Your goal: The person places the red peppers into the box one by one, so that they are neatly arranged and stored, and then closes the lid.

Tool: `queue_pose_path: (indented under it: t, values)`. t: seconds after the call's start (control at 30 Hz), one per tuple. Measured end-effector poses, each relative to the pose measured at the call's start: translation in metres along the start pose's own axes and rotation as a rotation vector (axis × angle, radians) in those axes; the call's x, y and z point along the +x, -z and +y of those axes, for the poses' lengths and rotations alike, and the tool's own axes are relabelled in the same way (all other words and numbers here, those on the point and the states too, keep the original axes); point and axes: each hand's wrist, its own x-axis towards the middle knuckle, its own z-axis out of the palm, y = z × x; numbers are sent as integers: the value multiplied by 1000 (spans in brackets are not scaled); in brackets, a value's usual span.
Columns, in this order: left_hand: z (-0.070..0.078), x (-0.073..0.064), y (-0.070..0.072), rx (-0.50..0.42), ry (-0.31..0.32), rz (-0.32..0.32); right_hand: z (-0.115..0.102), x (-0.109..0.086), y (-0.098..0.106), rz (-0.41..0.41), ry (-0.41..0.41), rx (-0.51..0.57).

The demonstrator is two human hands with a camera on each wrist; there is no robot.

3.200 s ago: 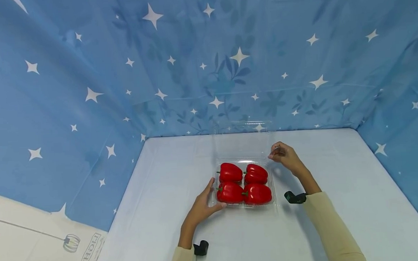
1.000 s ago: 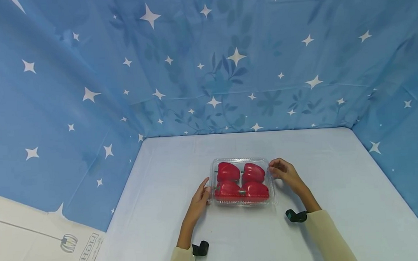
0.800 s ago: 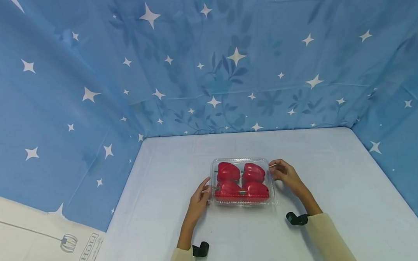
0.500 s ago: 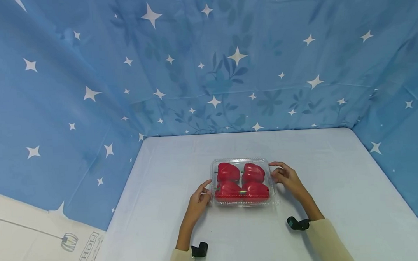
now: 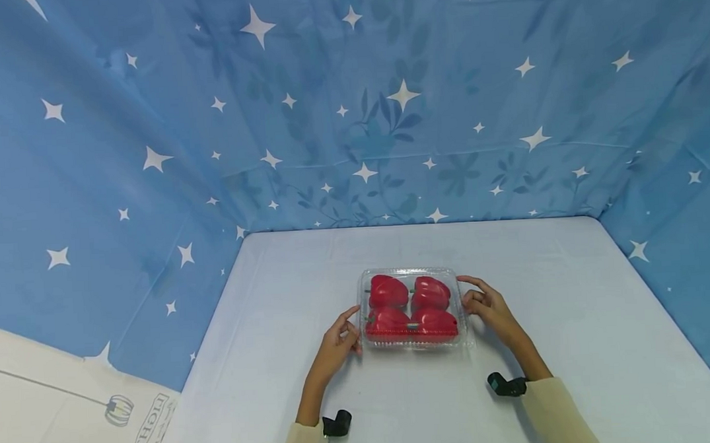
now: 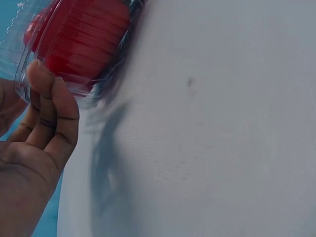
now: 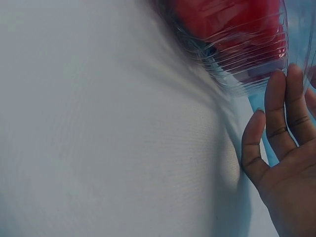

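A clear plastic clamshell box [image 5: 411, 272] lies on the white table with its lid down over several red bell peppers [image 5: 388, 291]. My left hand [image 5: 335, 346] is at the box's left side and pinches the rim. In the left wrist view, bent fingers [image 6: 64, 113] meet the rim's underside, with another digit beyond it. At the right side, my right hand [image 5: 491, 309] pinches the opposite rim. Its index finger stretches along the far right corner. In the right wrist view, fingertips [image 7: 276, 81] lie against the rim beside the ribbed wall.
The white table [image 5: 297, 270] ends at a blue star-patterned curtain [image 5: 303, 118] at the back and on both sides. Black wrist cameras [image 5: 338, 423] sit on both wrists. A light printed sheet [image 5: 71, 406] hangs at the lower left.
The lid stood raised behind the peppers and is now down over them. The right hand came nearer along the right edge. Both hands' fingers shifted slightly on the rim.
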Motion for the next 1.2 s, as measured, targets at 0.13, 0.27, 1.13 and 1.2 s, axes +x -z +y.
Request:
queue_pose_path:
  t: [0.13,0.27,1.13,1.2]
  values:
    - [0,2,-2,-31,-8,44,-3,-1,-1,14,15,2]
    - [-5,6,-4,-64,-9,87,-1,0,-3,35,41,29]
    - [-1,2,-4,-46,64,9,-9,-34,-1,-275,32,113]
    - [-1,2,-4,-49,60,13,-11,-35,-2,-305,8,139]
